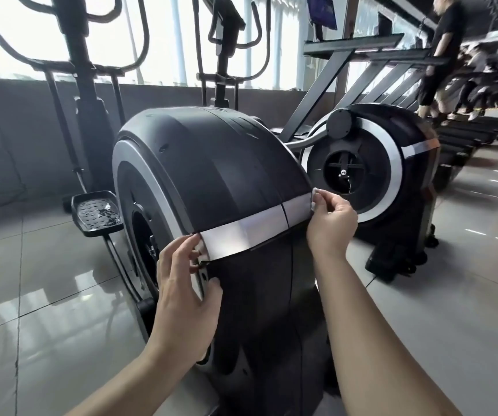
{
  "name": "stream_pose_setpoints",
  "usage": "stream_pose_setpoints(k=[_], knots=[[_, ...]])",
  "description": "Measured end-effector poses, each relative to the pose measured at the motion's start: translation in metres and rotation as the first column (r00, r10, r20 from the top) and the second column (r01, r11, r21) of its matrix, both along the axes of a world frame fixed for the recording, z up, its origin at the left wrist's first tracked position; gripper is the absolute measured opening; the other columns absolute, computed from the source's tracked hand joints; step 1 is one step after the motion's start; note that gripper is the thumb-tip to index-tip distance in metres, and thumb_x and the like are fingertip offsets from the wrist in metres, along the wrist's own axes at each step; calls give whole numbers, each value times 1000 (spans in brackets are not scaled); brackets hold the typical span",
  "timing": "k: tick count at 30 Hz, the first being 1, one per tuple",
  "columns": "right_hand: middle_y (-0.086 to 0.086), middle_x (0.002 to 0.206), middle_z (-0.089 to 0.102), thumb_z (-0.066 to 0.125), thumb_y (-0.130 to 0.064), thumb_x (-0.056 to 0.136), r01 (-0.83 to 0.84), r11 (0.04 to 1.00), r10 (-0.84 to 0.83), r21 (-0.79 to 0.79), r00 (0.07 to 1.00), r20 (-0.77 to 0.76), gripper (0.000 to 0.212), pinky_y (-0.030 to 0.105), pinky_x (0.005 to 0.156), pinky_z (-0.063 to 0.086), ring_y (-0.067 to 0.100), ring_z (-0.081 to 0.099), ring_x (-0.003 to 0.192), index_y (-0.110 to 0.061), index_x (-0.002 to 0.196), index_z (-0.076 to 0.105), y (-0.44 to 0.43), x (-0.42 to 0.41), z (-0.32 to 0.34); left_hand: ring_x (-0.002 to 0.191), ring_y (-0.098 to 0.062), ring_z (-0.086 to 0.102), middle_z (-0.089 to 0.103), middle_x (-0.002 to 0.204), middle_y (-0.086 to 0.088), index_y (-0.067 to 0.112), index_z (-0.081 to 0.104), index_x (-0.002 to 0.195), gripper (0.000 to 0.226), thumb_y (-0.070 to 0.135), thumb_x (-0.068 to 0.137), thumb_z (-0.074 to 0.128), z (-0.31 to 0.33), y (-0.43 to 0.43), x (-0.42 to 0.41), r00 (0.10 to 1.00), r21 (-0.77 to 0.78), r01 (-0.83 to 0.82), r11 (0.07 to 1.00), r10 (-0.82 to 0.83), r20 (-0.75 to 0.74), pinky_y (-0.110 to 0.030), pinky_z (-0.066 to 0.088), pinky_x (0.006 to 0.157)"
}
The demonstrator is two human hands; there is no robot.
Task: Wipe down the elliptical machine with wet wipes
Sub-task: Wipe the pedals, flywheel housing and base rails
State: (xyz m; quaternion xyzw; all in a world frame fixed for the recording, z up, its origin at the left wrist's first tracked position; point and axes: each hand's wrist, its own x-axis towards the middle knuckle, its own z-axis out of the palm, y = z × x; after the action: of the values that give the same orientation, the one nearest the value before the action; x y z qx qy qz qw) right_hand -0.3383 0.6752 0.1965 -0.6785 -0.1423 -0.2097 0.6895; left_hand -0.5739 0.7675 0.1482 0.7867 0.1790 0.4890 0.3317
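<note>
Hands, wipe at curved silver band

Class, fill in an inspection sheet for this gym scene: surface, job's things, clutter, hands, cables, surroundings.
Surface: glossy tiled floor, reflections on it.
Job's things: black housing of the elliptical, silver band across it; white wipe at the band's right end.
Clutter: nothing seen.
Hands: right hand pinches the wipe; left hand grips the housing's left edge by the band.
Cables: nothing seen.
Surroundings: second elliptical to the right, a pedal at left, windows behind, a person far right.
</note>
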Motion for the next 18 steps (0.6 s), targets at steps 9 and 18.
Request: stream_pose_setpoints(k=[9, 18], knots=[[0, 101, 62, 65, 0, 93, -49, 987, 95, -150, 943, 318, 20, 21, 91, 49, 14, 62, 95, -14, 103, 76, -4, -89, -22, 133, -21, 46, 37, 143, 12, 25, 44, 147, 74, -5, 83, 68, 1, -3, -3, 1000, 24, -1, 1000, 2, -19, -57, 48, 102], [7, 101, 65, 64, -1, 95, -53, 999, 54, -6, 988, 148, 20, 14, 79, 48, -4, 61, 86, -18, 101, 72, -23, -68, -34, 137, -19, 45, 33, 146, 11, 21, 45, 143, 71, -10, 82, 66, -4, -10, -8, 998, 55, 51, 997, -48, -42, -51, 45, 109]])
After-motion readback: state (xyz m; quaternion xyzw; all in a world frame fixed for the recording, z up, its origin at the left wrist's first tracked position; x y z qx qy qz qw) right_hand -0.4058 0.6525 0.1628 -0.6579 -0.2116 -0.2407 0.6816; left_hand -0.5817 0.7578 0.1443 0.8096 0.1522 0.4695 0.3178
